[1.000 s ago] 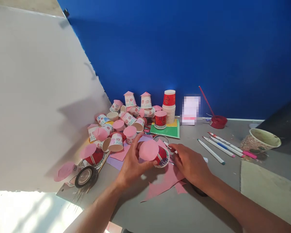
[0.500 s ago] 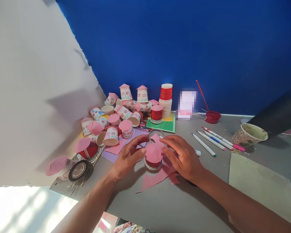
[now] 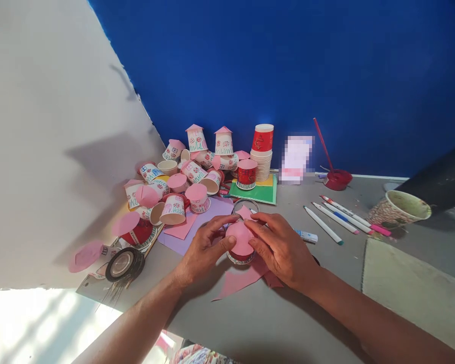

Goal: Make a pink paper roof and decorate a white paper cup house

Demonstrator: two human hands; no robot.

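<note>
A small paper cup stands upside down in front of me, its drawn-on rim at the bottom. A round pink paper roof sits on top of it. My left hand curves around the roof's left side, thumb on its near edge and fingertips at its far edge. From the right, my right hand holds the same roof between thumb and fingers. Pink paper scraps lie under and in front of the cup. Partly hidden behind my fingers is a ring-shaped item, perhaps scissor handles or tape.
Many decorated cups with pink roofs are heaped at the back left. A cup stack, a green pad, several markers, a red pot and a tilted patterned cup stand farther back. Black tape lies left, a cloth right.
Both hands have closed in on the pink roof; the left thumb now rests on its edge and the right fingers reach over it. The view has shifted slightly.
</note>
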